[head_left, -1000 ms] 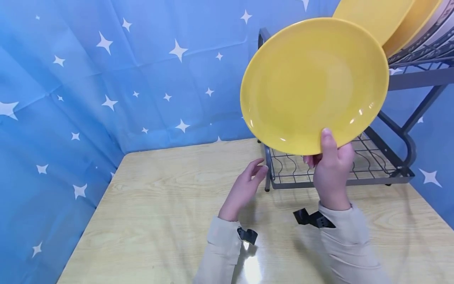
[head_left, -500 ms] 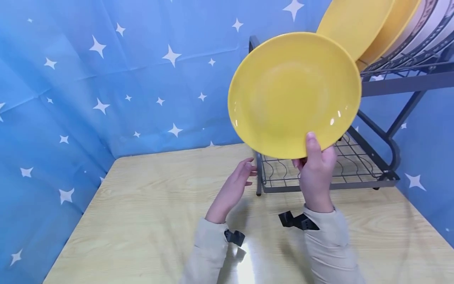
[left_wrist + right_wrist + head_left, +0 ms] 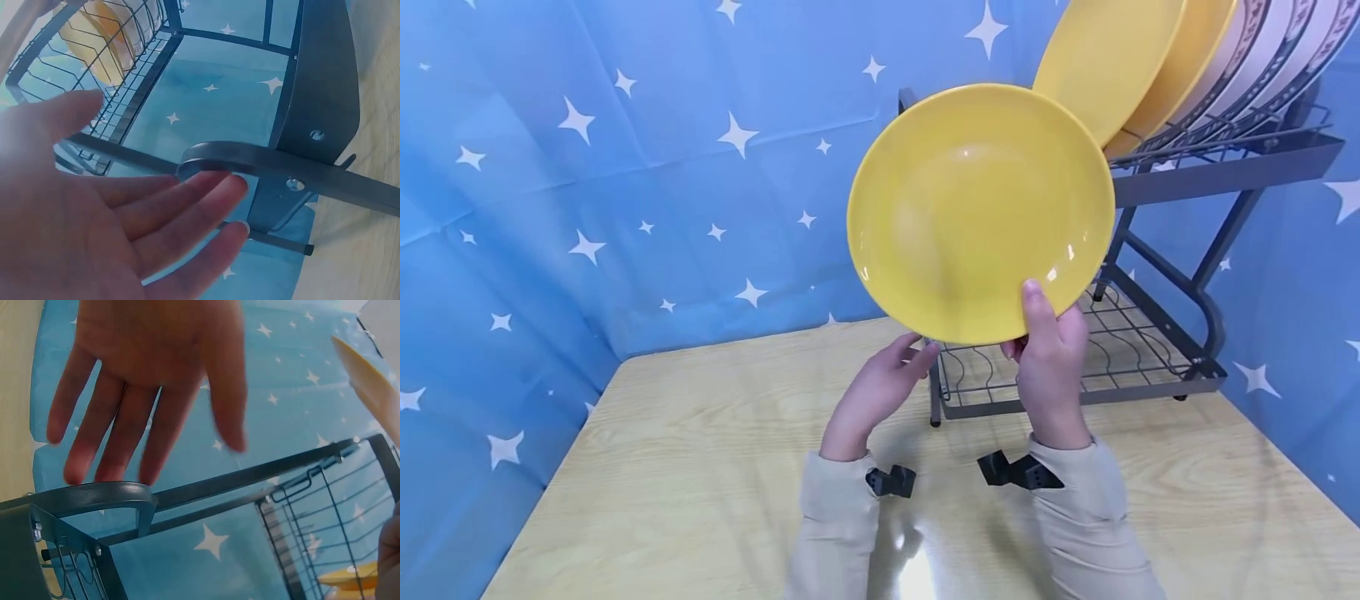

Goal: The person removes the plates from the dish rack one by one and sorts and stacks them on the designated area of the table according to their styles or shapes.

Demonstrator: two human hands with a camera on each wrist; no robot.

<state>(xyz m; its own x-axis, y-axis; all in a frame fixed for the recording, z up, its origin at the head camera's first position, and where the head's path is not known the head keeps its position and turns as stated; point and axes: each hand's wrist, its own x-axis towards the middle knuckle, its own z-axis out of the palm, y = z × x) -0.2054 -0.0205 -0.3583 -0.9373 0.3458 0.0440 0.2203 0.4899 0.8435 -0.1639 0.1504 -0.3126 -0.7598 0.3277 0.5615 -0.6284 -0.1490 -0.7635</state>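
The dish rack (image 3: pixel 1157 367) stands on the wooden table (image 3: pixel 685 467), other plates on its upper tier; the yellow plate (image 3: pixel 977 208) is off it, pinched at its lower rim by the right hand (image 3: pixel 1051 367), unplaced; left hand (image 3: pixel 880 392) open beneath

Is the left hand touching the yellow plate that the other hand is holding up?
Cannot tell. In the head view the left hand has its fingertips right below the yellow plate, with no plain gap or contact; the left wrist view doesn't show it.
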